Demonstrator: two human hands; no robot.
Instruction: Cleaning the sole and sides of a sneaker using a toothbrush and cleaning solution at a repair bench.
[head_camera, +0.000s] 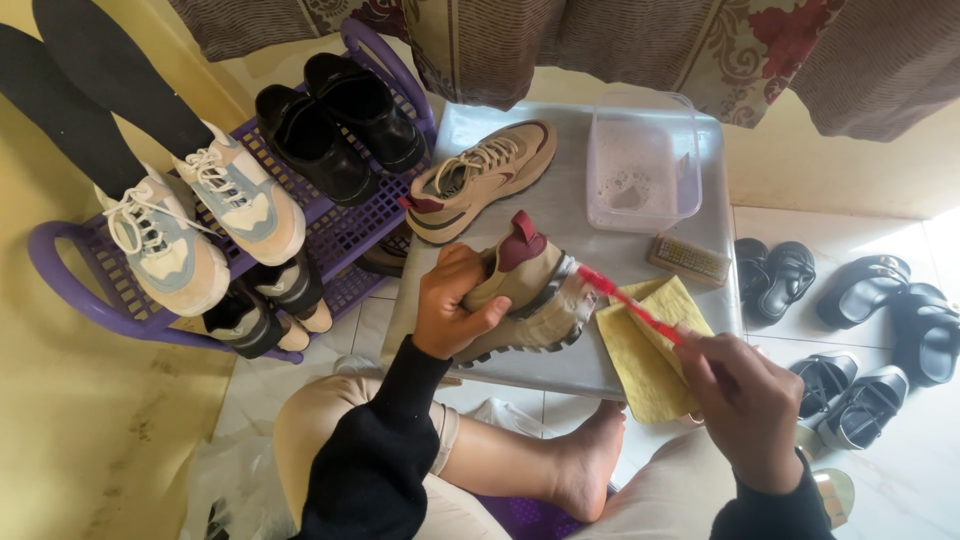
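Fingers (455, 300) around one sneaker (530, 290)

Head-worn view, steeply downward, close over the low table (590, 365)

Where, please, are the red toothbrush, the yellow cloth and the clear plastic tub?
red toothbrush (630, 303), head view, middle of handle.
yellow cloth (640, 360), head view, bare centre.
clear plastic tub (643, 215), head view, near wall.

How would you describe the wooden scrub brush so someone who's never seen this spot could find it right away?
Start at the low grey table in the middle. Near its right edge, just below the clear plastic tub and above the yellow cloth, lies the scrub brush. It is a flat wooden block with pale bristles, unlike the thin red toothbrush in the right hand.
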